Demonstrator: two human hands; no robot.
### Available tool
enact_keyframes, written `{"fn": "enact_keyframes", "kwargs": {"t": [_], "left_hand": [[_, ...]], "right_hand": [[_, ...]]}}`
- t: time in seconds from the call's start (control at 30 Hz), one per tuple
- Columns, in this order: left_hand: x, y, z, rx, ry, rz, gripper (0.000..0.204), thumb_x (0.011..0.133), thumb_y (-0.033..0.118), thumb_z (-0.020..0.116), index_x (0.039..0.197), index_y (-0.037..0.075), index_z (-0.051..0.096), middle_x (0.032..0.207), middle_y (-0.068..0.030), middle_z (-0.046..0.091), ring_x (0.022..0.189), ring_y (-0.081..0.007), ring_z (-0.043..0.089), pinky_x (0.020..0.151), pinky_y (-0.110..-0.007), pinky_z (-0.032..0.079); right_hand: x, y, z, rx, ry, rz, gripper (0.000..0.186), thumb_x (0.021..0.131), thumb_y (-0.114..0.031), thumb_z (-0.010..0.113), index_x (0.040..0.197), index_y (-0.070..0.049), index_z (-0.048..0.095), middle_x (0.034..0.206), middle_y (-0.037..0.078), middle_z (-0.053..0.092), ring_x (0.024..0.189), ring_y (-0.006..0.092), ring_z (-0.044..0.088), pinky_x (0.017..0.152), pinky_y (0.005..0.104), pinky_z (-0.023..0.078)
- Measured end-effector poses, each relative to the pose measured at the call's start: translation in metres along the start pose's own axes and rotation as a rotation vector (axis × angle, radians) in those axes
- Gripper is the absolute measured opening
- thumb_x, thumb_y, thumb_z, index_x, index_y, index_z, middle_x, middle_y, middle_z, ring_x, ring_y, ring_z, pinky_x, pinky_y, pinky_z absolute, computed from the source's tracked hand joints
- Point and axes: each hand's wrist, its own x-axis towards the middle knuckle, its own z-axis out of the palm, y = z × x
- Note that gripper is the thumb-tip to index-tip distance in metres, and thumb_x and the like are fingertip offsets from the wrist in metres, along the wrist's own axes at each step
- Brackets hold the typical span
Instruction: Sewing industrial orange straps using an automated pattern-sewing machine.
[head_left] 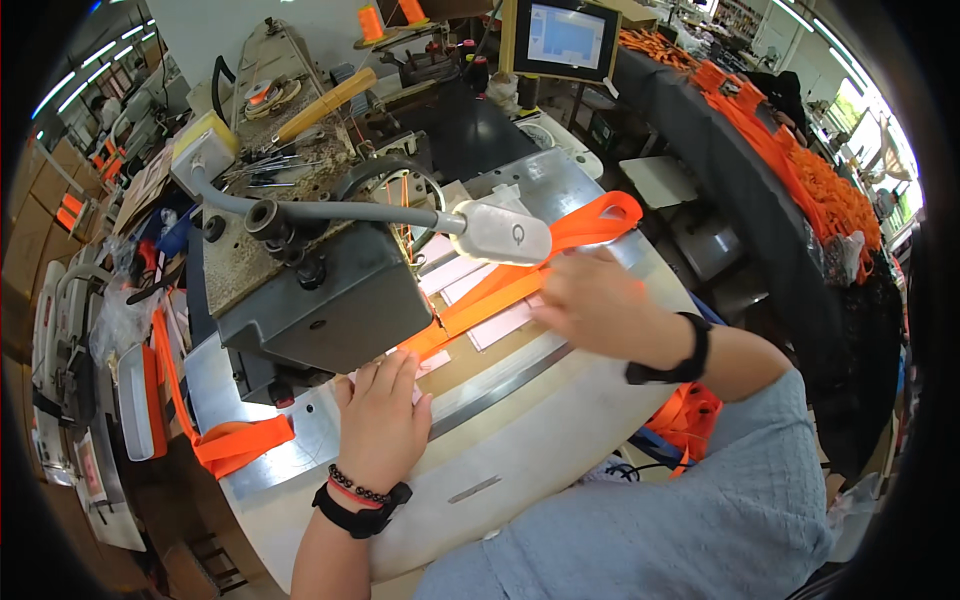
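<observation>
An orange strap [492,308] runs diagonally over pale pink template strips [500,330] beneath the sewing machine head [318,320], forming a loop at the upper right. The fingers of my left hand [385,420] lie extended on the template and strap, left of the metal rail, close beside the machine head. My right hand [600,305] is at the strap's right part, fingers curled down; what they hold is hidden. A lamp [500,232] on a bent neck hangs over the work and covers part of the strap.
Orange straps [240,445] hang off the left plate edge, near a white-and-orange tray [135,405]. A screen [560,40] stands behind. A dark-covered table [800,290] bearing orange straps runs along the right. More straps [685,420] lie below my right forearm. Another person is small at far left.
</observation>
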Motion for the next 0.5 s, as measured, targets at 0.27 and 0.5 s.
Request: {"fn": "enact_keyframes", "kwargs": {"t": [0.27, 0.5], "left_hand": [[0.001, -0.001, 0.002, -0.01, -0.011, 0.012, 0.049, 0.086, 0.019, 0.068, 0.13, 0.001, 0.06, 0.131, -0.0092, 0.059, 0.116, -0.0289, 0.052, 0.095, -0.044, 0.036], [-0.001, -0.002, 0.001, -0.006, 0.012, 0.006, 0.048, 0.086, 0.02, 0.068, 0.13, 0.001, 0.059, 0.13, -0.0089, 0.059, 0.115, -0.0277, 0.054, 0.094, -0.044, 0.036]], "right_hand": [[-0.05, 0.085, -0.006, 0.321, -0.049, 0.35, 0.027, 0.083, -0.021, 0.079, 0.096, -0.002, 0.063, 0.099, 0.012, 0.062, 0.093, 0.0279, 0.061, 0.084, 0.0378, 0.049], [-0.053, 0.086, 0.007, 0.239, 0.033, 0.166, 0.025, 0.085, -0.019, 0.076, 0.096, 0.0, 0.063, 0.079, 0.015, 0.065, 0.08, 0.0289, 0.066, 0.071, 0.0389, 0.05]]}}
